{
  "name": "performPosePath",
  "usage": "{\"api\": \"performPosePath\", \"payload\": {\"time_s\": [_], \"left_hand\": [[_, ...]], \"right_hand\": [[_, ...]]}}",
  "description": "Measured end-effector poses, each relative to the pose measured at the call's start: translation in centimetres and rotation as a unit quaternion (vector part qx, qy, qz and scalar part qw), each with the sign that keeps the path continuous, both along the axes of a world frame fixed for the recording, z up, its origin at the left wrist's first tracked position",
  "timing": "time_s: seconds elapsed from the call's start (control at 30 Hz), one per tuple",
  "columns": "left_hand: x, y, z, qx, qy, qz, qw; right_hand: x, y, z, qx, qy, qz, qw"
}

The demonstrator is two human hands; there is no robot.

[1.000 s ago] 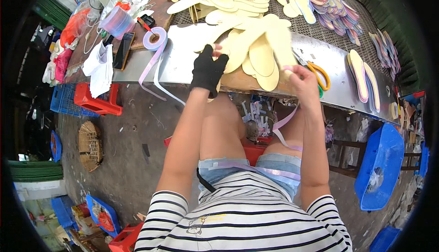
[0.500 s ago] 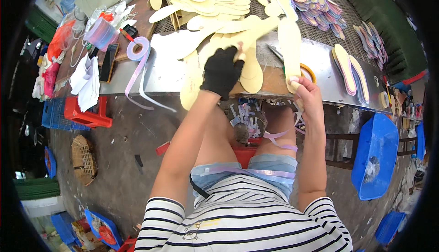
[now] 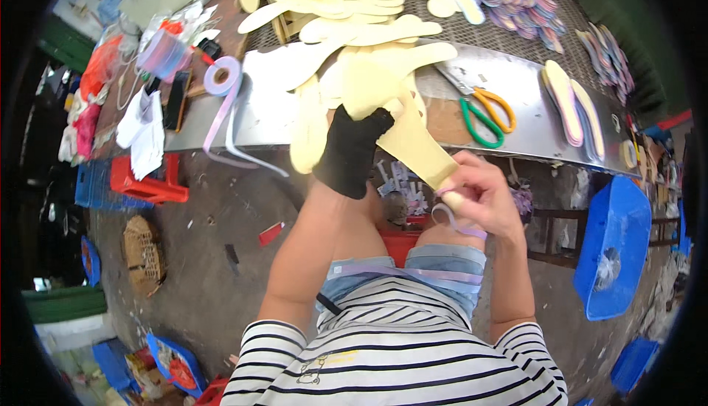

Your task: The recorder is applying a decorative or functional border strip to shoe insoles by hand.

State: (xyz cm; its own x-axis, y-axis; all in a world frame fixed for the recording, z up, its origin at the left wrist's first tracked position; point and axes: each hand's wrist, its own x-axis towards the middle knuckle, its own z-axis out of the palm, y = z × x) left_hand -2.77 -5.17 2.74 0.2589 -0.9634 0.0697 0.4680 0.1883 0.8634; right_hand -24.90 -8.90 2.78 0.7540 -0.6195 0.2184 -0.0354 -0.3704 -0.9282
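My left hand (image 3: 350, 148), in a black fingerless glove, grips a pale yellow insole (image 3: 417, 149) with the thumb on top; its other fingers are hidden underneath. My right hand (image 3: 479, 193), bare, is closed at the insole's near end, pinching it together with a narrow purple ribbon (image 3: 447, 218) that curls below the fingers. The insole slants from the loose pale insoles on the table towards my right hand. Right of it lie scissors (image 3: 484, 120) with one green and one orange handle. A purple ribbon roll (image 3: 236, 80) stands to the left, two tails hanging over the edge.
Pale insoles (image 3: 324, 4) are heaped at the back, with colourful-edged ones (image 3: 520, 4) to their right. Two insoles (image 3: 564, 103) lie on the metal tabletop (image 3: 527, 96) at right. A phone (image 3: 177, 100) lies left. Below are a red stool (image 3: 151, 177) and blue tub (image 3: 611, 247).
My right hand has come down and towards me, and now holds the insole's end beside my left hand. The insole that covered the scissors has moved off, baring both handles.
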Motion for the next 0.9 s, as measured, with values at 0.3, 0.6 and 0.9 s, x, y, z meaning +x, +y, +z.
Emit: {"api": "performPosePath", "payload": {"time_s": [0.3, 0.6, 0.9], "left_hand": [[-1.3, 4.8, 1.1, 0.019, -0.122, 0.187, 0.975], [-2.5, 5.4, 1.9, -0.031, -0.113, 0.153, 0.981], [-2.7, 5.5, 2.4, -0.015, -0.176, 0.137, 0.975]], "right_hand": [[6.1, 3.0, 4.2, 0.158, -0.203, -0.178, 0.95], [7.1, 2.3, 5.0, 0.159, -0.199, -0.147, 0.956], [6.9, 1.6, 4.6, 0.154, -0.175, -0.165, 0.958]]}}
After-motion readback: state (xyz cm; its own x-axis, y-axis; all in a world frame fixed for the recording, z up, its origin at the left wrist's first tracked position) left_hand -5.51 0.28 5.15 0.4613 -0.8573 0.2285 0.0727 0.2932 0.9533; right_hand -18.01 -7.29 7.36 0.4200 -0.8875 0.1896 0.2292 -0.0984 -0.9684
